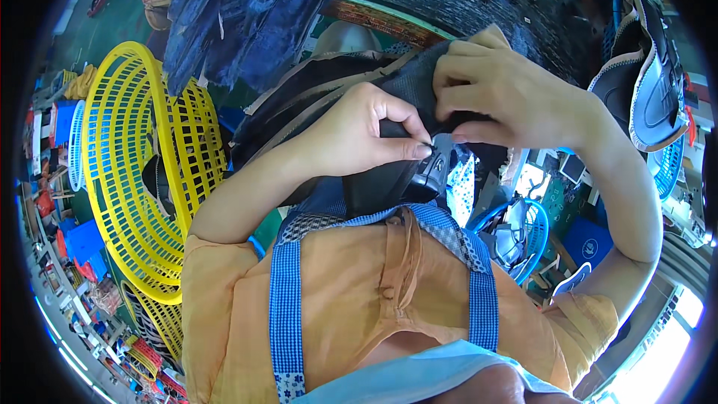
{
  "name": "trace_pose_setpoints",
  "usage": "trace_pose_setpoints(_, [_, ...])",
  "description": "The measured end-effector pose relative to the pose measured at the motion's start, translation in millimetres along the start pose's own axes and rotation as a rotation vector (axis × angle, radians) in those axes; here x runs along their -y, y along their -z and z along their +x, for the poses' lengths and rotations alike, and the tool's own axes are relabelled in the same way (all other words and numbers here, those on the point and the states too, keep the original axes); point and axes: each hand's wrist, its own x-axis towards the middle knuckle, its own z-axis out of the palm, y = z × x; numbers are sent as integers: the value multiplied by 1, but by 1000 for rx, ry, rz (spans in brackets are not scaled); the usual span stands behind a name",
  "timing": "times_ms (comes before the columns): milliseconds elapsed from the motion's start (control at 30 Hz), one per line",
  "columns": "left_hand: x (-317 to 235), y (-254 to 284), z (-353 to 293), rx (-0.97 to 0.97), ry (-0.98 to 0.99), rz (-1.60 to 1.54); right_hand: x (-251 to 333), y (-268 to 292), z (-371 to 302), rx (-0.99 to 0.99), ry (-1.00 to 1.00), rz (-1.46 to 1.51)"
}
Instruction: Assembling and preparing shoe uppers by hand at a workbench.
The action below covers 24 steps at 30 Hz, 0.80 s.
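Over my lap lies a black leather-like piece (378, 183), with more dark pieces with tan edges (299, 101) beside it. My left hand (378, 129) pinches a small dark bit between thumb and forefinger, at the piece's edge; what the bit is cannot be made out. Close by, my right hand (501, 94) curls its fingers over the upper part of the black material, thumb pointing toward the left hand. Part of the material is hidden under the right fingers. A glossy black rounded part (432, 172) sits just below both hands.
A large yellow plastic basket (168, 172) stands at my left. Dark blue ragged cloth-like pieces (239, 15) hang over the far left of a dark worktop (441, 0). Stitched black shoe uppers (651, 97) are at the far right. A blue basket (537, 236) holds dark parts.
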Motion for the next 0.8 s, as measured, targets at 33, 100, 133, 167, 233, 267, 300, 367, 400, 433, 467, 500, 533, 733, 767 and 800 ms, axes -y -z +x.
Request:
trace_pose_setpoints(33, [0,0,1,-11,-32,9,-6,-2,-3,-2,-5,-3])
trace_pose_setpoints(100, [0,1,-1,-27,-64,18,-24,-15,-9,-227,87,102])
trace_pose_setpoints(133, [1,1,-2,-17,-36,27,-29,-23,-10,-213,33,217])
trace_pose_setpoints(167, [2,2,-3,-7,-7,37,-33,-26,-12,-212,34,217])
trace_pose_setpoints(233, [1,2,-2,-1,2,47,-36,-31,-14,-164,58,131])
trace_pose_setpoints(267, [0,2,-2,6,10,57,-35,-37,-12,-227,83,-28])
trace_pose_setpoints(300, [1,2,-4,11,14,58,-37,-42,-10,-231,80,-25])
trace_pose_setpoints(367, [3,2,-4,10,4,48,-45,-44,-5,-136,10,82])
trace_pose_setpoints(400, [2,0,-4,31,-14,55,-45,-44,-3,-129,45,161])
trace_pose_setpoints(433, [1,-1,-5,50,-30,62,-44,-46,0,-133,48,165])
trace_pose_setpoints(467, [-3,0,-5,80,-46,57,-44,-52,2,-147,85,331])
trace_pose_setpoints(500, [-6,1,-6,80,-39,59,-44,-58,4,-161,122,498])
trace_pose_setpoints(533, [-9,1,-7,87,-50,64,-42,-67,3,-221,141,564])
trace_pose_setpoints(733, [3,20,-10,-179,22,84,-35,-52,11,-177,119,541])
trace_pose_setpoints(767, [6,20,-11,-175,32,94,-34,-49,18,-159,189,466])
trace_pose_setpoints(800, [8,19,-10,-170,79,-74,-32,-46,23,-147,193,429])
